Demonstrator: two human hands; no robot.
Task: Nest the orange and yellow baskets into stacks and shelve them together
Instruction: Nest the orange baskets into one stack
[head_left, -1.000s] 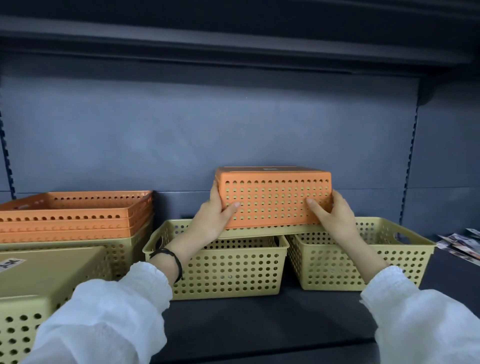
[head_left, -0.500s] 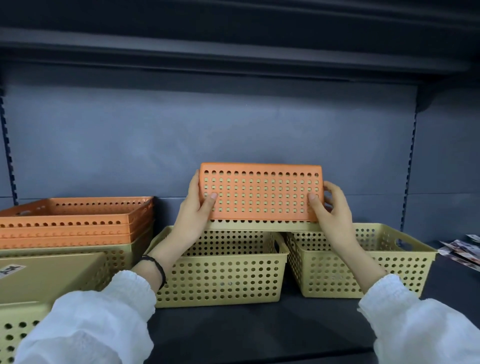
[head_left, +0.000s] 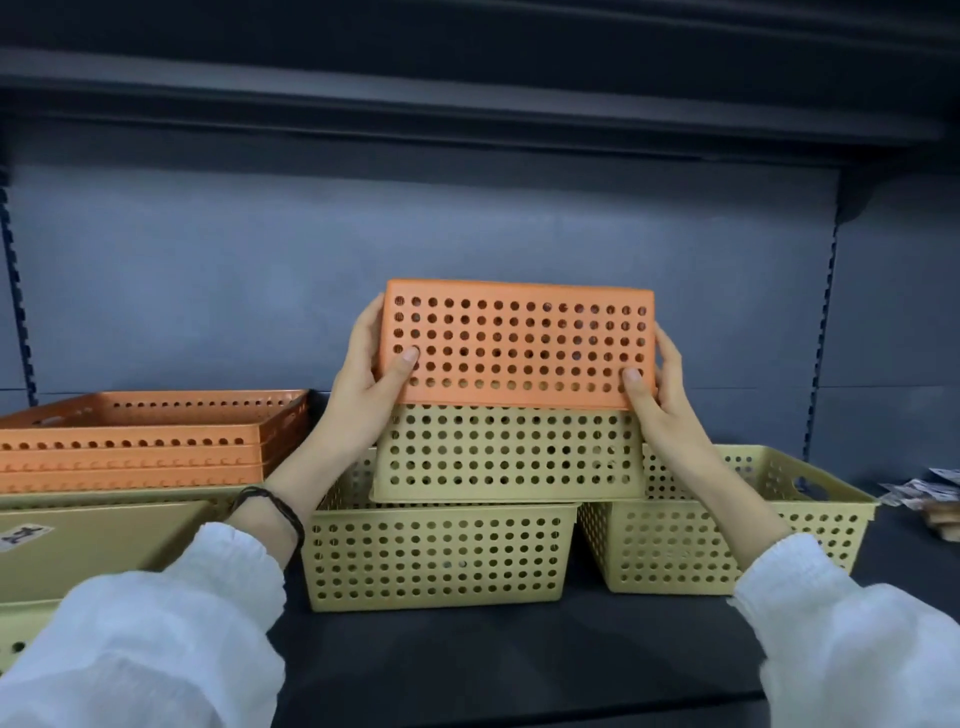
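Note:
An upside-down orange basket (head_left: 519, 345) is held up at mid-shelf height. My left hand (head_left: 363, 384) grips its left end and my right hand (head_left: 657, 400) grips its right end, thumbs on the near wall. Under it an upside-down yellow basket (head_left: 509, 454) shows most of its wall and rests across two upright yellow baskets, one at the centre (head_left: 441, 556) and one on the right (head_left: 748, 540). A stack of nested orange baskets (head_left: 140, 441) sits at the left on a yellow basket (head_left: 104, 501).
Another yellow basket (head_left: 88, 551) with a white label lies upside down at the near left. The dark shelf (head_left: 519, 660) has an upper shelf board (head_left: 467, 114) overhead. Small packets (head_left: 930, 493) lie at the far right edge.
Both hands have lifted the orange basket upward off the upside-down yellow basket, which now shows most of its wall. The view has also moved closer.

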